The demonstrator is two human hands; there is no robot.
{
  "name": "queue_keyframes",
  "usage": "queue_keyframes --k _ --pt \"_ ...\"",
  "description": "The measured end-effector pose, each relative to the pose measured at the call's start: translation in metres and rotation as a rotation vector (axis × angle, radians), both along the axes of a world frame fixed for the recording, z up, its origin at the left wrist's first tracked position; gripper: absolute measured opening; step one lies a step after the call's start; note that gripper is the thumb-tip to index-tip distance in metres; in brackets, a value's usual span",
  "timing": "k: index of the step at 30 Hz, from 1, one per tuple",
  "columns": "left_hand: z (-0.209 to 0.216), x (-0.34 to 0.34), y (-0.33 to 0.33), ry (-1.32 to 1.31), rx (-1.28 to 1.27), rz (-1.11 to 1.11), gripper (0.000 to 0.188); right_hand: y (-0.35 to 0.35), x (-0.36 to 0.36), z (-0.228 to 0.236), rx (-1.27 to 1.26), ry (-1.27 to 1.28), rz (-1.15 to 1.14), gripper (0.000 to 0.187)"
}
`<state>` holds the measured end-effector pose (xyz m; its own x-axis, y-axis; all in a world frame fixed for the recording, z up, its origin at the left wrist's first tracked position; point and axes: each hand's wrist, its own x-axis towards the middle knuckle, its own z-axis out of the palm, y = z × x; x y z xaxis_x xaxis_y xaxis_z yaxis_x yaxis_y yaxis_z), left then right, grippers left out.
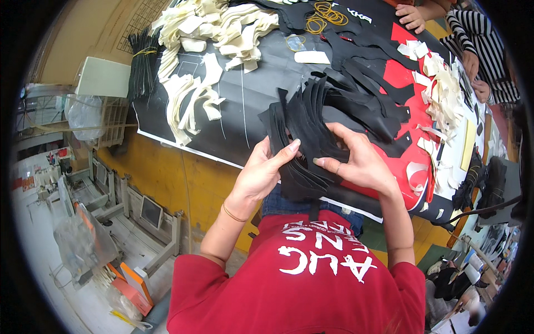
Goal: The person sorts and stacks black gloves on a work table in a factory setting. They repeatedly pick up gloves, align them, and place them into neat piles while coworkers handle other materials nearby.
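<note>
A fanned stack of curved black fabric pieces (312,108) stands up off the table's near edge, between my two hands. My left hand (257,173) grips its left side, thumb lying over the layers' edges. On the other side, my right hand (364,162) has its fingers behind the stack and its thumb pressed on the front. The lower layers (306,181) hang spread apart below my thumbs. More black cut pieces (375,119) lie loose just beyond my right hand. Some fingertips are hidden behind the fabric.
Cream fabric pieces (192,103) lie at left, with a bigger cream pile (222,28) behind. Yellow rubber bands (328,15) sit at the back. A tied black bundle (143,67) stands far left. Red sheeting (405,114) lies right. Other people's hands (410,18) rest at the far right.
</note>
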<state>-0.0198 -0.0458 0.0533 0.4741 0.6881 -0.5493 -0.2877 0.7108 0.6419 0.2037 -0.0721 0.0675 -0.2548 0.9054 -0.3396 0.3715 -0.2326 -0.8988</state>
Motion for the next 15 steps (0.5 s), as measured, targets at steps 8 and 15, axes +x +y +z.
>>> queue_keyframes --k 8,15 --pt "0.009 0.0082 0.0033 -0.005 0.085 -0.037 0.037 0.0004 0.0001 0.0013 -0.153 0.351 -0.021 0.067" --pt "0.0071 0.0092 0.0042 -0.037 0.083 -0.03 0.046 -0.003 0.0043 -0.0066 -0.027 0.2 0.083 0.085"
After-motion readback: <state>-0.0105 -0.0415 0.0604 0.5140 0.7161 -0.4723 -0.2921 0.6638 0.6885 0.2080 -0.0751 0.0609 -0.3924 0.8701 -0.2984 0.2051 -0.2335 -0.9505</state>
